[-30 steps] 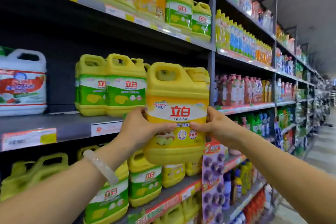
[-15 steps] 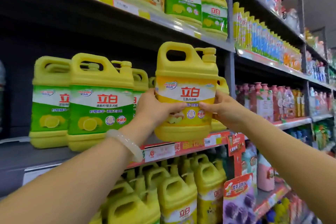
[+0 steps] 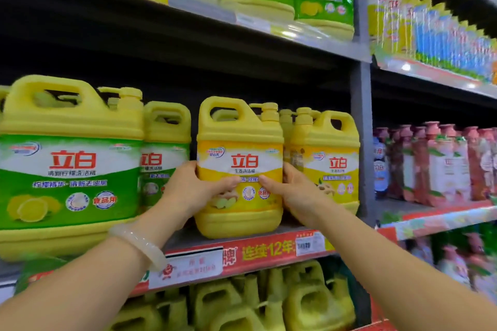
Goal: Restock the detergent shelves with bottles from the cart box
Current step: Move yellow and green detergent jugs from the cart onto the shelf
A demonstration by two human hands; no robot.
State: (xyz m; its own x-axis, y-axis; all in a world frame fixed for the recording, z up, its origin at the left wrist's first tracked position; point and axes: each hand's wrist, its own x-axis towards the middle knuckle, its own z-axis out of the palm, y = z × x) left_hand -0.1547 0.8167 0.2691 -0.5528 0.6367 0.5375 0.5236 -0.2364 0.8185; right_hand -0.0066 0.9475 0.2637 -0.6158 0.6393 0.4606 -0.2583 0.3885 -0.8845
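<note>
Shelf (image 3: 188,243) carries the upright yellow jug (image 3: 239,169); left hand (image 3: 193,191) and right hand (image 3: 295,196) clasp its sides, thumbs across its label.

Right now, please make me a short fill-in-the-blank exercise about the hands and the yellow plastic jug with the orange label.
1. The yellow plastic jug with the orange label is held by ____ hands.
2. Its base rests on the ____.
3. The pale bangle sits on the ____ wrist.
4. The big jug at far left has a ____ label.

Missing words: two; shelf; left; green
</note>
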